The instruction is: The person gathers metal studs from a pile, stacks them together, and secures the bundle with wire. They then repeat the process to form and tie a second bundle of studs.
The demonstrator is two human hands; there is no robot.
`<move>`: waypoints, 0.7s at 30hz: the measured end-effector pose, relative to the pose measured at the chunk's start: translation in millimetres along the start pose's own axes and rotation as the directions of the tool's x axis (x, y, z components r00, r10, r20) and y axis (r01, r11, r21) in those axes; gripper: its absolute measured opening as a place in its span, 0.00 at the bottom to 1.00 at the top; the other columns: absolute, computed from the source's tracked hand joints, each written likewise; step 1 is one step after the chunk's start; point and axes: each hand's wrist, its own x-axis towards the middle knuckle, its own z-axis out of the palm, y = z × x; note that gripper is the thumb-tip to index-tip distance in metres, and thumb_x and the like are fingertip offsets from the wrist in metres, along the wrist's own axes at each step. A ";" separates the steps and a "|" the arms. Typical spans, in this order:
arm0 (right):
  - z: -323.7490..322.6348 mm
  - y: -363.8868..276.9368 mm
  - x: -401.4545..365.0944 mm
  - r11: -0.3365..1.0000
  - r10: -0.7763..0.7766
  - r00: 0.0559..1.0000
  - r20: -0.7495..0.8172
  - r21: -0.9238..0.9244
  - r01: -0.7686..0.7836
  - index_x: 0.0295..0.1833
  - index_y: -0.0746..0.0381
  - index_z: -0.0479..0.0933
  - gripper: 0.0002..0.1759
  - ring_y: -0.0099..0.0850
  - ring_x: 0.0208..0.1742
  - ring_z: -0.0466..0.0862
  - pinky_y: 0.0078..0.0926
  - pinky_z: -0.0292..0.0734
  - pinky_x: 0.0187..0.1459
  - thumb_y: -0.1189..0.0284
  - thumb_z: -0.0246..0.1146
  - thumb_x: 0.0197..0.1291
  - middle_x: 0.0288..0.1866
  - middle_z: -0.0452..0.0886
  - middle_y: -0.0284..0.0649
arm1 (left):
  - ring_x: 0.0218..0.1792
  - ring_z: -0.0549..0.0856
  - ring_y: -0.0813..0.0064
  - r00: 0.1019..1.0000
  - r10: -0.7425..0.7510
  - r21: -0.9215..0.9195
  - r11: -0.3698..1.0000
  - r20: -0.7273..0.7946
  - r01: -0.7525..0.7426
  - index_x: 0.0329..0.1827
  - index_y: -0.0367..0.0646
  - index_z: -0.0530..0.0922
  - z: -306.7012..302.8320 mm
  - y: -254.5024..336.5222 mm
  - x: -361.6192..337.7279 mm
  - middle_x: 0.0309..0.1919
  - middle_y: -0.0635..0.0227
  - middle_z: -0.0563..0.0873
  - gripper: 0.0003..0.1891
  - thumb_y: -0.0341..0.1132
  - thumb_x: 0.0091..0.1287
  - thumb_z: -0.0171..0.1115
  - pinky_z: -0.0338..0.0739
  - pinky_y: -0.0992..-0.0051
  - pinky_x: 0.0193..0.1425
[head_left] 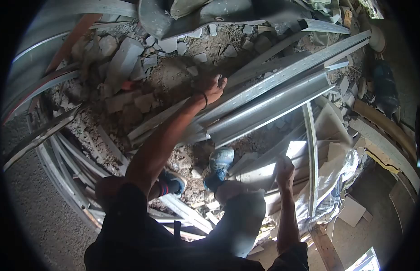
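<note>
My left hand (pixel 211 89) reaches forward over the rubble with its fingers curled closed. A small dark bit shows at the fingertips, but I cannot make out what it is. Just beside and below that hand lie long metal profiles (pixel 282 83), silvery and channel-shaped, stacked at a slant. A wider metal channel (pixel 273 108) rests in front of them. My right hand (pixel 285 172) is lower, closed in a fist and slightly blurred, near pale sheet material. What it holds, if anything, is hidden. A narrow upright-looking metal strip (pixel 311 158) stands just right of it.
Broken tile and plaster pieces (pixel 124 63) cover the ground around my shoes (pixel 221 160). Bent metal strips (pixel 67 158) lie at left. A big dark curved piece (pixel 196 18) is at the top. Crumpled plastic sheeting (pixel 331 189) and a wooden board (pixel 326 248) are at right.
</note>
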 end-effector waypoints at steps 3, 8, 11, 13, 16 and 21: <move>40.8 32.8 7.2 0.965 0.175 0.982 -0.075 0.210 -0.156 0.47 0.70 0.79 0.14 0.19 0.22 0.69 0.23 0.63 0.23 0.70 0.55 0.65 0.22 0.73 0.31 | 0.36 0.85 0.49 0.978 0.123 0.157 0.976 0.171 -0.150 0.44 0.37 0.82 7.3 -7.1 34.8 0.36 0.45 0.85 0.24 0.50 0.72 0.48 0.78 0.57 0.44; 124.3 4.9 22.8 0.765 0.237 0.955 -0.178 0.641 -0.070 0.51 0.65 0.74 0.12 0.15 0.20 0.65 0.14 0.62 0.20 0.69 0.53 0.69 0.22 0.67 0.27 | 0.41 0.83 0.49 0.860 0.154 0.272 0.908 0.487 -0.317 0.53 0.42 0.77 43.3 -15.6 75.2 0.48 0.49 0.83 0.25 0.52 0.74 0.38 0.76 0.54 0.46; 160.4 17.8 54.1 0.594 0.314 0.937 -0.151 0.802 -0.070 0.55 0.66 0.73 0.15 0.19 0.27 0.73 0.18 0.71 0.25 0.68 0.55 0.68 0.32 0.74 0.34 | 0.48 0.81 0.51 0.872 0.191 0.076 0.965 0.450 -0.251 0.55 0.43 0.75 53.9 -20.6 72.7 0.50 0.52 0.82 0.24 0.51 0.75 0.38 0.75 0.56 0.53; 191.5 31.9 89.5 0.583 0.249 0.949 -0.194 0.812 0.013 0.58 0.66 0.72 0.18 0.23 0.33 0.76 0.21 0.75 0.32 0.67 0.56 0.68 0.37 0.76 0.36 | 0.52 0.80 0.52 0.882 0.326 -0.076 0.944 0.340 -0.320 0.54 0.43 0.75 51.9 -14.4 63.0 0.50 0.53 0.82 0.23 0.51 0.75 0.38 0.73 0.57 0.57; 205.2 34.8 115.2 0.413 0.120 0.985 -0.127 0.908 0.066 0.62 0.65 0.70 0.21 0.30 0.43 0.79 0.27 0.78 0.45 0.66 0.57 0.68 0.46 0.79 0.40 | 0.53 0.79 0.51 0.825 0.349 -0.121 0.936 0.444 -0.331 0.54 0.41 0.76 35.1 -0.5 58.0 0.54 0.52 0.81 0.28 0.56 0.73 0.41 0.70 0.60 0.61; 214.3 20.1 141.0 0.291 -0.098 0.993 -0.071 0.952 0.097 0.62 0.65 0.70 0.22 0.30 0.46 0.79 0.27 0.80 0.44 0.64 0.58 0.68 0.50 0.79 0.40 | 0.50 0.81 0.60 0.831 0.164 -0.202 0.977 0.531 -0.065 0.53 0.35 0.78 17.7 14.7 36.7 0.51 0.50 0.83 0.30 0.56 0.72 0.43 0.71 0.62 0.57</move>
